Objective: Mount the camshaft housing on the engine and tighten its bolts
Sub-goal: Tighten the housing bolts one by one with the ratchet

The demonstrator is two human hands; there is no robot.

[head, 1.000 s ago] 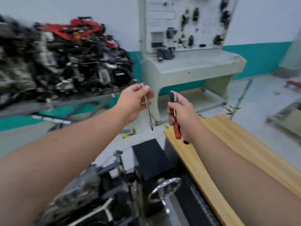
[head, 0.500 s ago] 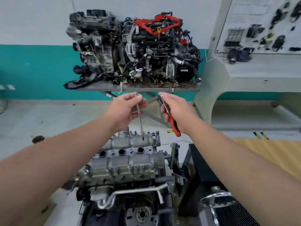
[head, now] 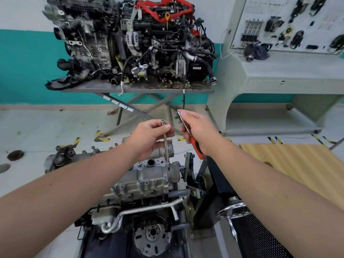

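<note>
A silver camshaft housing (head: pixel 149 175) lies on top of the engine (head: pixel 134 211) held in a stand below me, with several bolts along its edge. My left hand (head: pixel 149 138) pinches a long thin extension bar (head: pixel 166 146) upright, its lower tip right at the housing's right end. My right hand (head: pixel 197 131) grips a ratchet wrench (head: pixel 188 131) with an orange handle, its steel head up beside the bar's top end, a small gap between them.
A second, complete engine (head: pixel 134 40) sits on a grey scissor table (head: pixel 137 89) against the teal wall. A grey training console (head: pixel 279 58) stands at the right. A wooden bench top (head: pixel 290 161) and a black stand with a handwheel (head: pixel 232 209) are to my right.
My view swung left from the bench and tilted down onto the engine. Both hands kept their tools and came down over the housing's right end, the bar tip meeting it.
</note>
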